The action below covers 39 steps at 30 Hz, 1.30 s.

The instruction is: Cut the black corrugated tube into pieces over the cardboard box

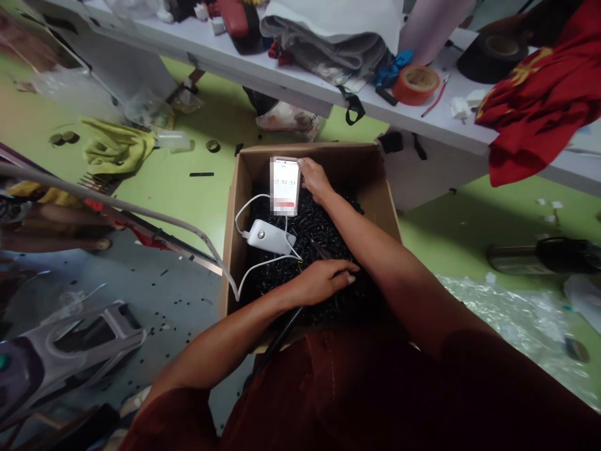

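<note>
A cardboard box [244,178] holds small black pieces [312,225] and a white cabled device [272,237], the right hand [315,180] grasps a phone [285,181] over them, the left hand [323,280] is loosely unclenched there, and a cluttered table [188,36] stands just beyond.

Lit phone [287,172], white screen toward the camera, over small black pieces [314,222] in an open cardboard box [352,160]

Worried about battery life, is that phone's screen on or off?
On: the phone in the right hand glows white and shows digits.
</note>
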Tool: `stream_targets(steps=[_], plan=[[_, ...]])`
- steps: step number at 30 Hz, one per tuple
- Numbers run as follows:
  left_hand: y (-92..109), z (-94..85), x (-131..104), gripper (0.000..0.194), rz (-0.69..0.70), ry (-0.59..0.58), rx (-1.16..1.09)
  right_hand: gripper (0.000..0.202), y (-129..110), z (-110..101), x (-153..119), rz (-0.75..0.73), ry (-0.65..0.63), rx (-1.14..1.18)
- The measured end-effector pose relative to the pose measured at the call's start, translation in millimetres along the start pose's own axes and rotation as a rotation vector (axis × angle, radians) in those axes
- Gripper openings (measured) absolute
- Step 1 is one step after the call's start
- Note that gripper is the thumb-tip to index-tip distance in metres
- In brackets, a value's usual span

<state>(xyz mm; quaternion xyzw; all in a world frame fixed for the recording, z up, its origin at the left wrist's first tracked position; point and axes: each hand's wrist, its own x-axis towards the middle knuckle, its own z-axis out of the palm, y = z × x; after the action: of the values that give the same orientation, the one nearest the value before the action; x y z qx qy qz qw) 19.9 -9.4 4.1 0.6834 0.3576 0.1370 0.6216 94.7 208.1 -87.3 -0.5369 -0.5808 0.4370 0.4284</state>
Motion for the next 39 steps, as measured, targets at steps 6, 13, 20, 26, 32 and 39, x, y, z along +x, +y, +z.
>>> stream_targets(steps=[6, 13, 20, 26, 32, 39], plan=[[-2.6, 1.2, 0.7, 0.035, 0.028, 0.003, -0.004, 0.047, -10.6, 12.6, 12.8, -0.052, -0.088, 0.029], [-1.0, -1.0, 0.5, 0.035, 0.019, 0.007, 0.015, 0.049, -2.0, 16.5, 22.2, -0.023, -0.140, 0.164], [-0.2, -0.2, 2.3, 0.037, 0.000, -0.022, 0.039, 0.039, -3.1, 12.9, 14.7, 0.196, -0.100, 0.229], [-2.5, -0.5, 3.1, 0.035, -0.008, -0.014, 0.026, 0.040, -12.8, 14.9, 14.3, 0.334, -0.060, 0.153], [-3.5, -2.7, 3.1, 0.033, -0.027, 0.066, -0.012, 0.029, -23.7, -8.3, 1.2, 0.215, -0.024, -0.050], [-4.8, -5.2, 5.4, 0.040, -0.090, 0.397, -0.265, 0.024, -78.1, -80.7, -96.2, 0.038, -0.151, -0.267]])
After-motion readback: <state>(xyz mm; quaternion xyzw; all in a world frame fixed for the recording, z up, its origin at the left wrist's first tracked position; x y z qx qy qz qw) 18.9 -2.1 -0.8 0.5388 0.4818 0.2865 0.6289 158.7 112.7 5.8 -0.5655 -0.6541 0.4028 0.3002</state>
